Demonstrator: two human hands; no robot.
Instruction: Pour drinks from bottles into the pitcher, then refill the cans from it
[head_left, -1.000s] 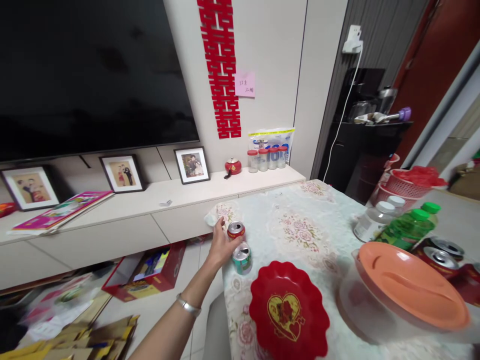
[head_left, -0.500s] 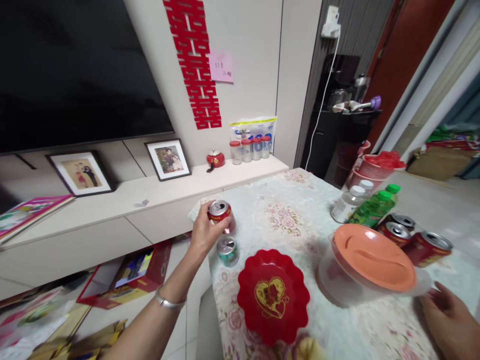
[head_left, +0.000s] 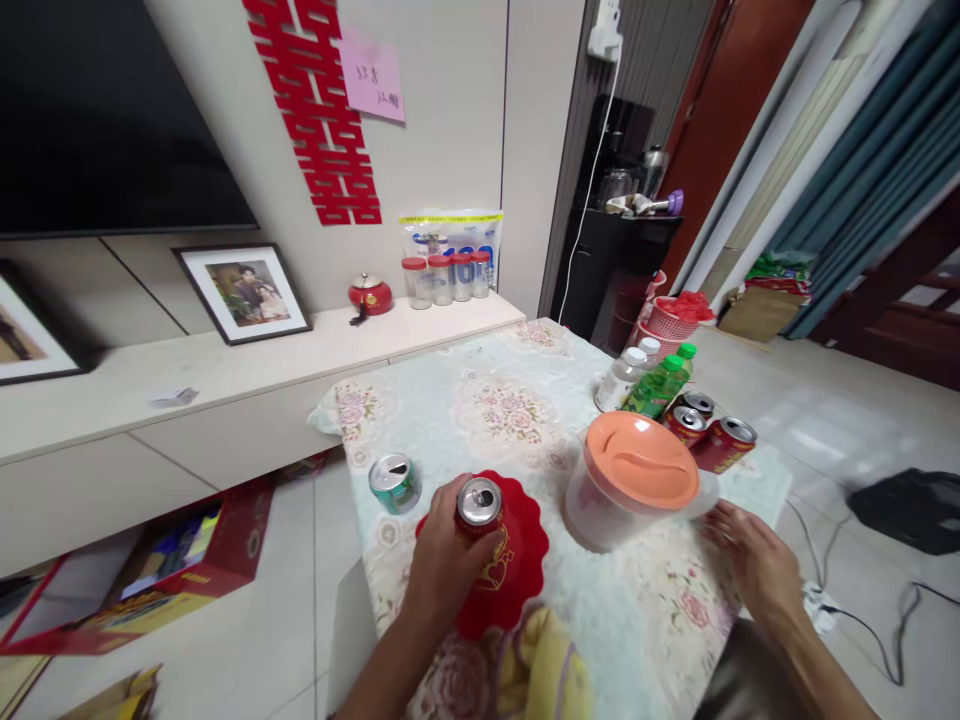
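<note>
My left hand [head_left: 450, 560] is wrapped round a red drink can [head_left: 480, 506], which is upright with its top opened. The can is over the red scalloped plate [head_left: 525, 560] with a gold heart; I cannot tell whether it touches the plate. A teal can [head_left: 395, 484] stands to the left, near the table edge. My right hand [head_left: 757, 560] is at the handle side of a translucent pitcher [head_left: 600, 510] with an orange lid [head_left: 642, 460]. Its fingers are loosely bent and apart, beside the handle, with no visible grip on it.
Beyond the pitcher stand capped bottles [head_left: 656, 388] and several red cans [head_left: 726, 445]. A yellow cloth [head_left: 544, 665] lies at the near table edge. Red-lidded jars [head_left: 450, 280], a red pot [head_left: 370, 295] and a framed photo [head_left: 244, 293] sit on the white cabinet [head_left: 322, 350].
My left hand has carried the red can from behind the teal can, rightward and nearer, to over the red plate. My right hand stays by the pitcher handle. The view has turned right.
</note>
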